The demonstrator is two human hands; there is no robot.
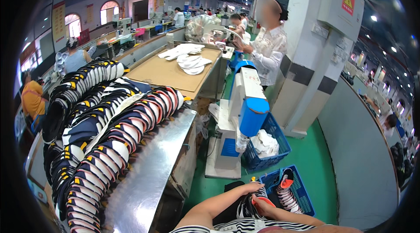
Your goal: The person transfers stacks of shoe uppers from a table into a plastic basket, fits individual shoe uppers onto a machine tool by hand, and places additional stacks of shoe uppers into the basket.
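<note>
Low in the view, just in front of my striped top, both hands hold a bundle of shoe uppers [261, 193] in navy, white and coral. My left hand [252, 188] grips its upper end, with a yellow tab beside the fingers. My right hand [262, 206] is closed around the coral-lined part, lower down. Right beside the hands, a blue plastic basket [303, 189] holds another nested stack of uppers [288, 197]. Long rows of nested shoe uppers [108, 157] lie piled on the metal-topped table [164, 147] at left.
A blue and white machine [251, 101] stands ahead, with a blue basket [267, 159] of white pieces [265, 143] beside it. White cut pieces [190, 60] lie on a brown board [157, 73]. A co-worker [269, 42] stands near a pillar [295, 78]. A grey partition [357, 147] runs along the right.
</note>
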